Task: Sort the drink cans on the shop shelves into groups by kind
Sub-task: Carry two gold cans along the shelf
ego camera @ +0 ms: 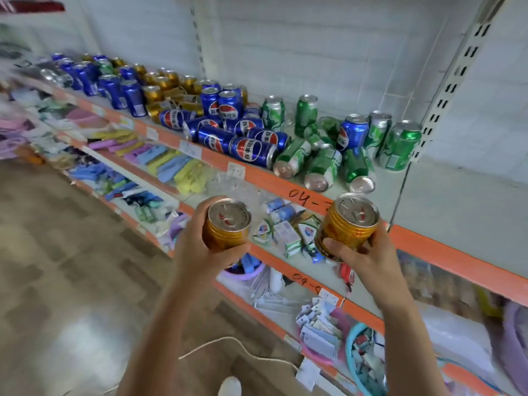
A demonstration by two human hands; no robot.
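Note:
My left hand (197,247) grips a gold can (227,224) upright, in front of the shelf edge. My right hand (363,252) grips a second gold can (347,221), tilted slightly, just below the orange shelf edge (428,241). On the top shelf (445,201) lie green cans (320,164), some standing and some on their sides, with one blue can (353,132) among them. Left of them is a heap of blue cans (228,130). Further left stand gold cans (163,87) and more blue cans (120,90), mixed.
The right part of the top shelf is bare grey board. Lower shelves hold small packets (288,232), coloured cases (160,161) and baskets (363,358). A slotted upright (451,81) rises at the right. A white cord (237,347) lies on the floor by my shoe (230,385).

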